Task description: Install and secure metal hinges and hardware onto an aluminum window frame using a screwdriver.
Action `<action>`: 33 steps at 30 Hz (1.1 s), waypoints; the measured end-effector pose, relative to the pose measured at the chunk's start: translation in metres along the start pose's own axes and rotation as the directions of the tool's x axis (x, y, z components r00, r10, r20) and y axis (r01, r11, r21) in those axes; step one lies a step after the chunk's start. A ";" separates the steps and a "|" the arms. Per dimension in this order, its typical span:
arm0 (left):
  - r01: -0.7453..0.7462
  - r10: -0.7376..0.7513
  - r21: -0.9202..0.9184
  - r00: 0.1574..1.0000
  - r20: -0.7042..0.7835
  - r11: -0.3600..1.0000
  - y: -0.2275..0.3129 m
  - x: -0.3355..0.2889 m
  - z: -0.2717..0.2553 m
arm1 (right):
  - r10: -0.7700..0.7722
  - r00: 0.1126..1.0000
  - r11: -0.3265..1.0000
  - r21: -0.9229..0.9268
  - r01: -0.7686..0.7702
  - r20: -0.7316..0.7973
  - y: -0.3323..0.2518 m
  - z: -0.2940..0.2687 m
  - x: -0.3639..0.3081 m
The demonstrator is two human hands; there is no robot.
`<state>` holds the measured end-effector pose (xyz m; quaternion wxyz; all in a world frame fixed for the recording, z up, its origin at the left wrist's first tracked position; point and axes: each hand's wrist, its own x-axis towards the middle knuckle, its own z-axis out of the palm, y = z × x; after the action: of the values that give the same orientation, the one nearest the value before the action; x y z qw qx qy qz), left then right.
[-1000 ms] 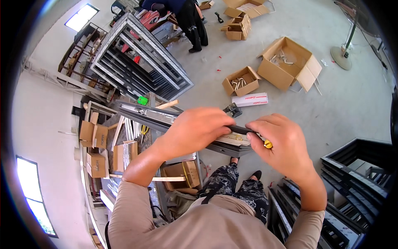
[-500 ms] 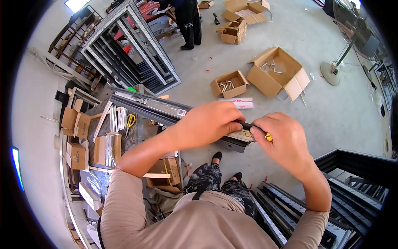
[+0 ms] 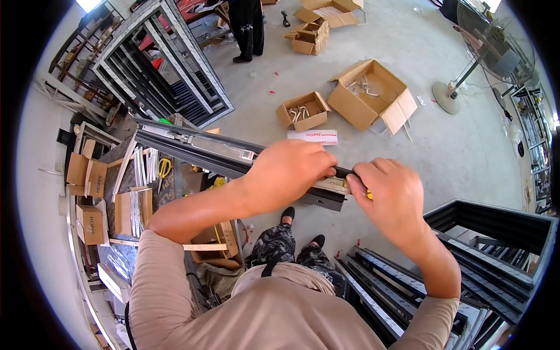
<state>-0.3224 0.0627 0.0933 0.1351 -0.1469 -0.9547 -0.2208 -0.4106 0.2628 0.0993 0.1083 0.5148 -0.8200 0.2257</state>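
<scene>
A long dark metal window profile [image 3: 192, 143] lies slantwise before me, its near end resting between my hands. My left hand [image 3: 289, 167] is closed, fingertips pinching a black strip [image 3: 343, 172] along the top of the profile. My right hand [image 3: 388, 195] is closed at the profile's right end, thumb and fingers pressed against the same strip. A small yellow end of a tool [image 3: 369, 194] pokes out beside the right thumb; the rest of it is hidden in the hand. Below the strip, a pale metal piece [image 3: 332, 184] shows in the profile.
Left of me a bench holds cardboard boxes [image 3: 90, 224], metal strips and yellow-handled scissors [image 3: 165, 168]. Open cartons [image 3: 373, 96] with handles stand on the floor ahead. Window frames [image 3: 169, 70] lean behind the bench; more profiles [image 3: 396, 286] lie at right. A person [image 3: 246, 29] stands far off.
The whole view has shifted, so the surroundings sit further left in the picture. Both hands stay at the strip, and less of the yellow tool end shows now.
</scene>
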 end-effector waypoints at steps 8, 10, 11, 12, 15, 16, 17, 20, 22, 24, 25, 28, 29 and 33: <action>-0.003 -0.008 -0.108 0.995 -0.099 0.994 -0.004 -0.015 -0.028 | 0.014 0.990 0.998 0.059 -0.006 -0.138 -0.010 -0.004 -0.005; -0.003 -0.011 -0.123 0.993 -0.114 0.992 -0.001 -0.018 -0.026 | -0.068 0.993 0.997 0.020 0.070 -0.099 -0.008 -0.006 -0.007; -0.001 -0.014 -0.127 0.993 -0.116 0.992 0.001 -0.019 -0.027 | -0.069 0.993 0.997 0.019 0.071 -0.094 -0.008 -0.006 -0.007; -0.008 -0.005 -0.110 0.993 -0.119 0.994 0.001 -0.020 -0.028 | -0.091 0.991 0.996 0.011 0.093 -0.097 -0.008 -0.006 -0.008; -0.012 0.004 -0.072 0.993 -0.114 0.997 0.002 -0.020 -0.032 | -0.115 0.988 0.993 -0.003 0.115 -0.107 -0.008 -0.006 -0.007; -0.011 0.007 -0.044 0.995 -0.101 0.999 0.002 -0.021 -0.034 | -0.115 0.986 0.993 -0.006 0.115 -0.121 -0.009 -0.004 -0.006; -0.012 0.008 -0.048 0.995 -0.099 0.999 0.002 -0.020 -0.036 | -0.112 0.987 0.994 -0.006 0.112 -0.119 -0.009 -0.003 -0.006; 0.046 -0.047 -0.028 0.998 -0.046 0.999 -0.002 -0.017 -0.037 | -0.109 0.984 0.994 -0.014 0.108 -0.141 -0.008 -0.004 -0.005; 0.018 -0.023 -0.058 0.997 -0.079 0.998 -0.005 -0.013 -0.033 | -0.092 0.991 0.996 0.010 0.094 -0.096 -0.009 -0.007 -0.004; -0.001 -0.003 -0.070 0.998 -0.063 0.998 -0.010 -0.012 -0.032 | -0.108 0.990 0.994 0.008 0.109 -0.094 -0.011 -0.009 -0.002; -0.022 0.019 -0.080 0.999 -0.048 0.997 -0.011 -0.012 -0.031 | -0.124 0.988 0.992 0.006 0.125 -0.094 -0.012 -0.010 -0.002; -0.060 0.056 -0.061 0.996 -0.068 0.996 -0.011 -0.014 -0.031 | -0.142 0.987 0.989 0.036 0.145 -0.079 -0.012 -0.012 0.001; -0.060 0.055 -0.065 0.996 -0.068 0.996 -0.011 -0.015 -0.031 | -0.140 0.987 0.989 0.036 0.143 -0.076 -0.013 -0.013 0.002; -0.101 0.097 -0.067 0.994 -0.053 0.993 -0.010 -0.016 -0.034 | -0.157 0.985 0.987 -0.028 0.160 0.071 -0.017 -0.021 0.009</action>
<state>-0.3049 0.0350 0.1136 0.1643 -0.1932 -0.9344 -0.2503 -0.4010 0.2596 0.1261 0.1064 0.5839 -0.7833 0.1848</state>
